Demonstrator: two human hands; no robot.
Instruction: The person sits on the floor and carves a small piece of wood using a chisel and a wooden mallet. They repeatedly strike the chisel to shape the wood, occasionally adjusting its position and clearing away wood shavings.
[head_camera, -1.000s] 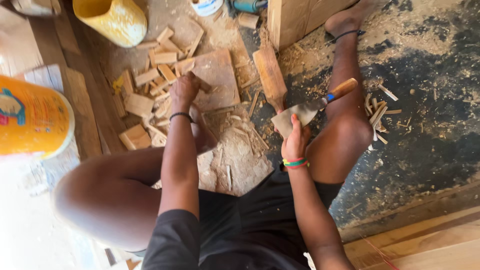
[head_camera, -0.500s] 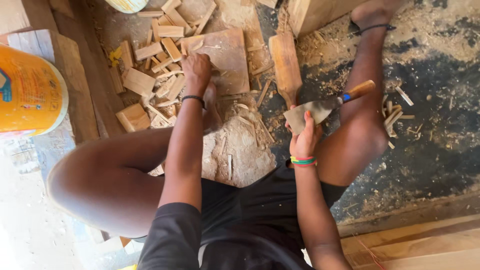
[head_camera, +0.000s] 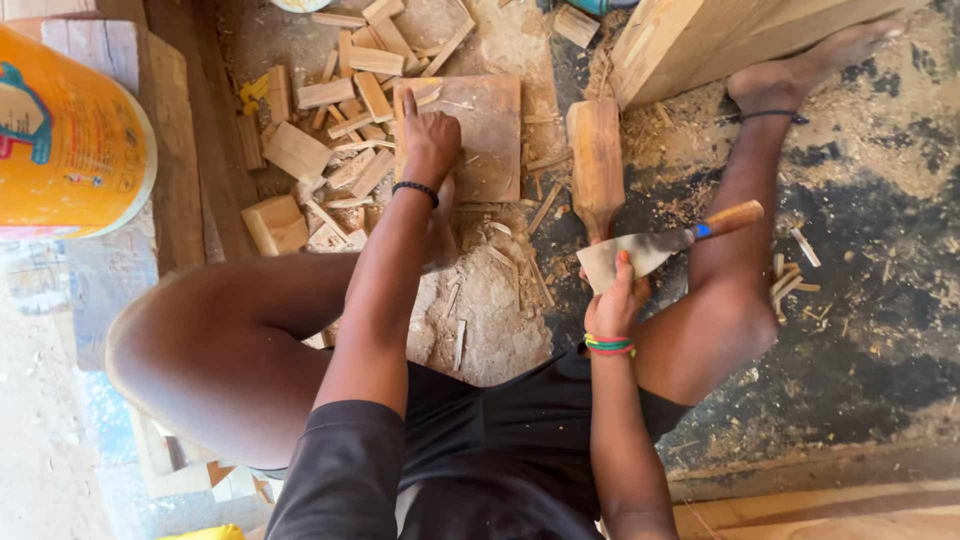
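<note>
My left hand (head_camera: 430, 135) presses a flat wooden board (head_camera: 480, 135) on the floor, while my right hand (head_camera: 615, 300) grips a knife (head_camera: 660, 245) by its blade.

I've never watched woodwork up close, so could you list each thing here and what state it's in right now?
Left hand: closed, resting on the flat wooden board.
Flat wooden board: lying flat on the ground.
Right hand: grip closed on the blade.
Blade: held off the ground, wooden handle pointing away.
Wooden paddle: lying flat, untouched.
Wood offcuts: scattered loose.
Yellow bucket: standing at the left.

Left hand (head_camera: 430, 140) on wooden board (head_camera: 487, 140); right hand (head_camera: 615, 300) holds cleaver (head_camera: 640, 250).
</note>
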